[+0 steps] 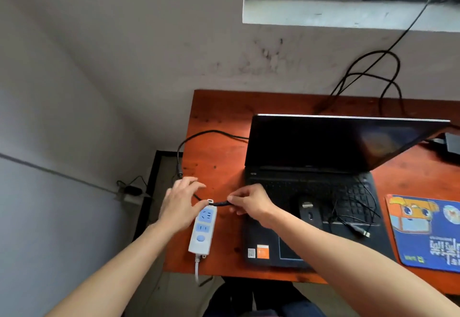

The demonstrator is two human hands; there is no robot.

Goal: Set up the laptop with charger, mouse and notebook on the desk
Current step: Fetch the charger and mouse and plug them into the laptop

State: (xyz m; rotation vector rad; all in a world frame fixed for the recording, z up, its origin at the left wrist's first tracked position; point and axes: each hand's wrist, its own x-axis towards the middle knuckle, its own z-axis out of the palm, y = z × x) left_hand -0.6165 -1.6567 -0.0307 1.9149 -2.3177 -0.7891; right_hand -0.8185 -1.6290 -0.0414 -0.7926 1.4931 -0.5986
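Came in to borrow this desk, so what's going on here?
A person is setting up at the desk. The right hand pinches a black cable just above the power strip, while the left hand rests against the strip's top end. The sockets look empty, so nothing seems plugged in yet. The laptop stands open with a dark screen, and the mouse lies on its keyboard deck, cord loose.

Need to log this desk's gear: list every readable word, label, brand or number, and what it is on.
Nothing reads clearly enough to quote.
Mouse pad: white lettering, too blurred.
Laptop palm rest, orange sticker and white sticker: too small.
Laptop, mark by the hinge: blurred.
Mouse: pale mark, unreadable.
Power strip: no text visible.
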